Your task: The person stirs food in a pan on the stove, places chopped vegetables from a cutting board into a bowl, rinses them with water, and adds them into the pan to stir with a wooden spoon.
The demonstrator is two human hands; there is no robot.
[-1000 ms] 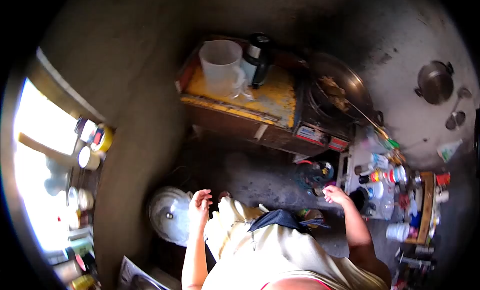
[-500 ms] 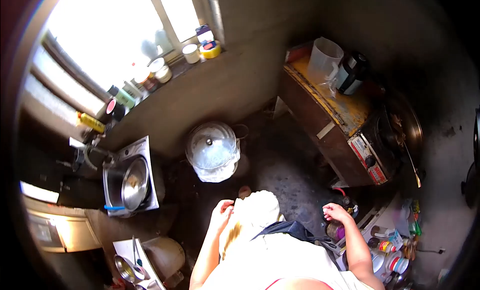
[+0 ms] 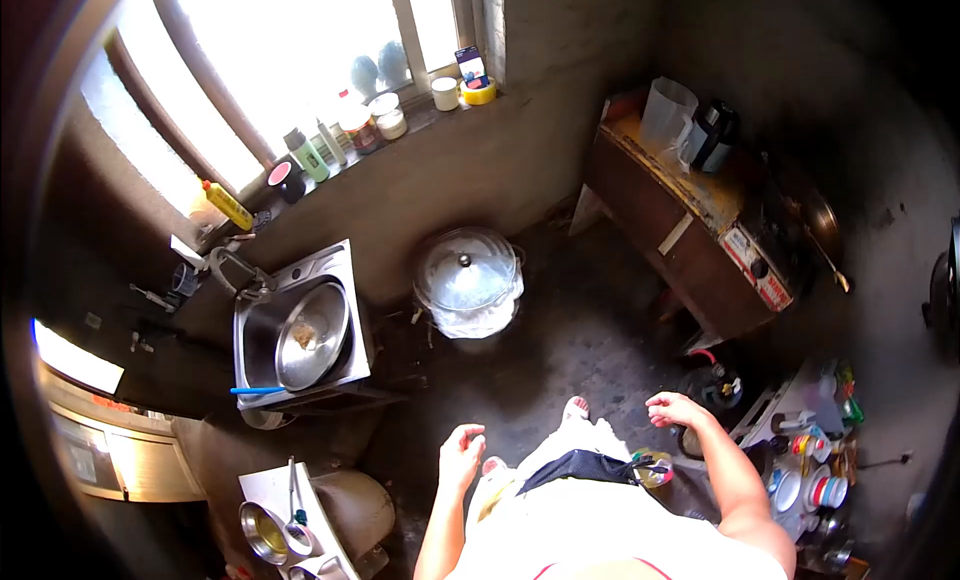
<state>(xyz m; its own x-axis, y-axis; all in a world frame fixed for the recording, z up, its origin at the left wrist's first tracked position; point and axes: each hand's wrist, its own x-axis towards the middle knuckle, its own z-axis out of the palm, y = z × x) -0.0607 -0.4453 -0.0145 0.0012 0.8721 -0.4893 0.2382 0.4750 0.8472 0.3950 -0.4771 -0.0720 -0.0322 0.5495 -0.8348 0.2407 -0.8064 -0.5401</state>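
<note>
My left hand (image 3: pixel 462 455) hangs in the air left of my body with its fingers loosely bent and holds nothing I can see. On the other side my right hand (image 3: pixel 676 410) is also raised, fingers slightly curled and apart, with nothing in them. Both hands are clear of any object. Ahead on the dark floor (image 3: pixel 570 350) stands a large pot with a lid (image 3: pixel 465 270), white material around its lower part. To the left is a steel sink (image 3: pixel 360 340) with a wide metal basin (image 3: pixel 313 337) tilted inside it.
Bottles and jars line the window sill (image 3: pixel 420 130). A worn wooden cabinet (image 3: pixel 640 215) at right carries a clear plastic jug (image 3: pixel 668 115) and a flask (image 3: pixel 714 135). Jars crowd a low surface by my right arm. At lower left a white table (image 3: pixel 262 488) holds a metal bowl (image 3: pixel 263 533).
My view has shifted, so the sink, pot and sill sit farther right in it. My feet now show below me. Both hands remain raised at my sides, holding nothing.
</note>
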